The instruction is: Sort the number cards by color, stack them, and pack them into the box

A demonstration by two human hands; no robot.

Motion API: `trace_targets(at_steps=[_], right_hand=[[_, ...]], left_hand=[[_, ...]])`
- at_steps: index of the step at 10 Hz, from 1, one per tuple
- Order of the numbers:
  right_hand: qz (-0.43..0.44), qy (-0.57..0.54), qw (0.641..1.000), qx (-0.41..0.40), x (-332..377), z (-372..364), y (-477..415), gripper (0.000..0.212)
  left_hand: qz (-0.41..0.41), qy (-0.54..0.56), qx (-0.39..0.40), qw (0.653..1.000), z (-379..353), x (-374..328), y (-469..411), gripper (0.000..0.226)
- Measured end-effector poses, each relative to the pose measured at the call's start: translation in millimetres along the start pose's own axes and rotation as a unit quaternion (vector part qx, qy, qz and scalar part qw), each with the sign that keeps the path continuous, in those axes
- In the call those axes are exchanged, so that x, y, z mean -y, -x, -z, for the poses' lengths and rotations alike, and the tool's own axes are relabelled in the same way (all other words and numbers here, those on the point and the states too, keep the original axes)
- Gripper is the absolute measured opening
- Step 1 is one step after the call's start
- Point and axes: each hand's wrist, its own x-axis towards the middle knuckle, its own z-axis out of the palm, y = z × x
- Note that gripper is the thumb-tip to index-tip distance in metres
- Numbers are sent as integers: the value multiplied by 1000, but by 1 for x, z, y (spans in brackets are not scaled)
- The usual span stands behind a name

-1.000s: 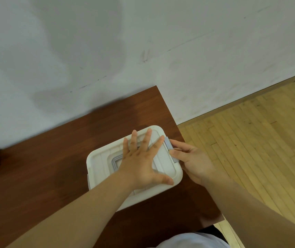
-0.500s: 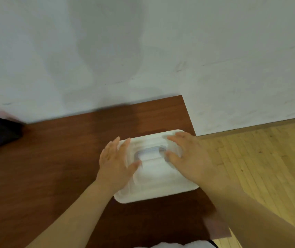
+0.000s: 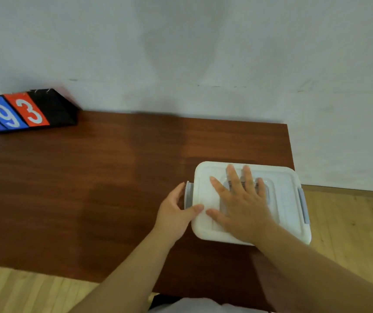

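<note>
A white plastic box with its lid on sits at the right end of the brown table. My right hand lies flat on the lid with fingers spread, pressing down over the recessed handle. My left hand grips the grey latch on the box's left side, thumb on the lid edge. A second grey latch lies folded against the right side. No loose number cards are in sight.
A black flip scoreboard showing blue and red number cards stands at the table's far left corner against the white wall. Wooden floor lies to the right of and in front of the table. The box sits close to the table's right edge.
The view swung left, bringing the scoreboard into sight. My left hand left the lid for the left latch, and my right hand moved from the right latch onto the lid.
</note>
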Motion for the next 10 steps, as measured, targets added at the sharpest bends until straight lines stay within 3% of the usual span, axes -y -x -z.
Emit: trace_targets(at_steps=[6, 9, 10], right_hand=[[-4, 21, 1000, -8, 2, -4, 0, 82], [-8, 19, 999, 26, 1, 0, -2, 82], [-37, -135, 988, 64, -6, 17, 1, 79]], left_hand=[[-159, -229, 2, 960, -4, -7, 18, 68], [-163, -292, 21, 942, -2, -12, 19, 66], [-153, -296, 30, 943, 5, -25, 22, 69]])
